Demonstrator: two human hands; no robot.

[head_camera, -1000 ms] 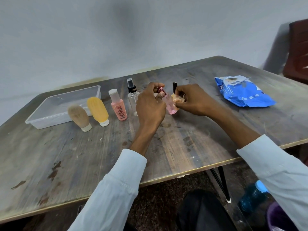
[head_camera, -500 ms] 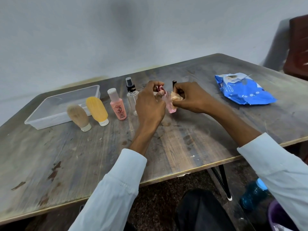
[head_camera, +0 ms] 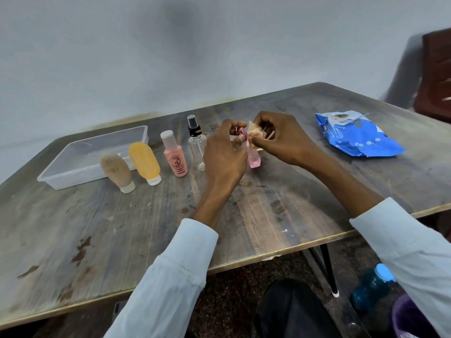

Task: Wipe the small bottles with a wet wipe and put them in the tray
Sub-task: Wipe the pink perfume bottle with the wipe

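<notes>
Sitting at a worn wooden bench [head_camera: 256, 215] set against a pale wall, a person in light sleeves works with both hands near its middle. The near edge runs just past the forearms, and a broad stretch of bare wood lies open at the near left, between that edge and the row of bottles. The left hand [head_camera: 223, 154] has its fingers curled round a small pink bottle [head_camera: 253, 160], gripping it near its dark red cap and holding it tilted, its base low over the bench; whether the base touches the wood cannot be told. The right hand [head_camera: 285, 140] pinches a bunched wet wipe [head_camera: 256, 131] between thumb and fingertips, pressing it against the bottle's neck. Left of the hands stand a clear spray bottle [head_camera: 196, 142], a pink lotion bottle [head_camera: 174, 154], a yellow tube [head_camera: 145, 162] and a tan tube [head_camera: 117, 172], both tubes on their caps. Behind the tubes, near the far left edge, sits a clear plastic tray [head_camera: 136, 132]. A blue wipes packet [head_camera: 356, 135] lies well apart at the far right.
</notes>
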